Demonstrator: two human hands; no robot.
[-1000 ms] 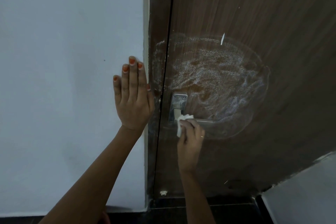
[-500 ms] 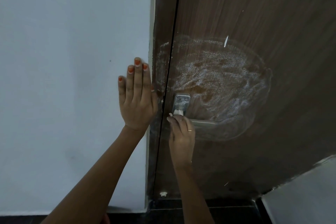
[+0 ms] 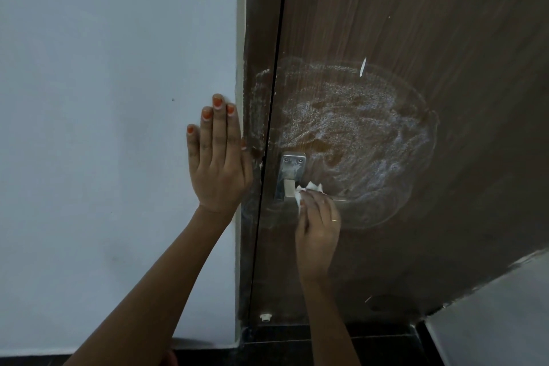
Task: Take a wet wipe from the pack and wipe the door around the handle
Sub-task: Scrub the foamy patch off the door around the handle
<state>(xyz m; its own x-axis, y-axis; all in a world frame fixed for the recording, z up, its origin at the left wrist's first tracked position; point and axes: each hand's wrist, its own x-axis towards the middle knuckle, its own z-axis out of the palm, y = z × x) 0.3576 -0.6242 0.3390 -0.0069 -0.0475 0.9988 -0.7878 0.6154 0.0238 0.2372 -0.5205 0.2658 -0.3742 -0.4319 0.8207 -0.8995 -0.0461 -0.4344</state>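
Observation:
A dark brown wooden door [image 3: 416, 24] fills the right half of the head view, with a large whitish wet smear [image 3: 356, 134] spread above and to the right of its metal handle [image 3: 289, 175]. My right hand [image 3: 319, 226] grips a crumpled white wet wipe [image 3: 307, 189] and presses it on the lever, just right of the handle's plate. My left hand [image 3: 218, 157] lies flat with fingers together on the pale wall [image 3: 104, 98], right beside the door frame [image 3: 255, 38]. The wipe pack is not in view.
A small white stopper [image 3: 265, 317] sits at the foot of the door frame. Dark floor tiles [image 3: 326, 345] run along the bottom. A pale wall panel [image 3: 490, 315] juts in at the lower right corner.
My right hand slid the wipe from the handle's plate to the right along the lever. The left hand stayed flat on the wall.

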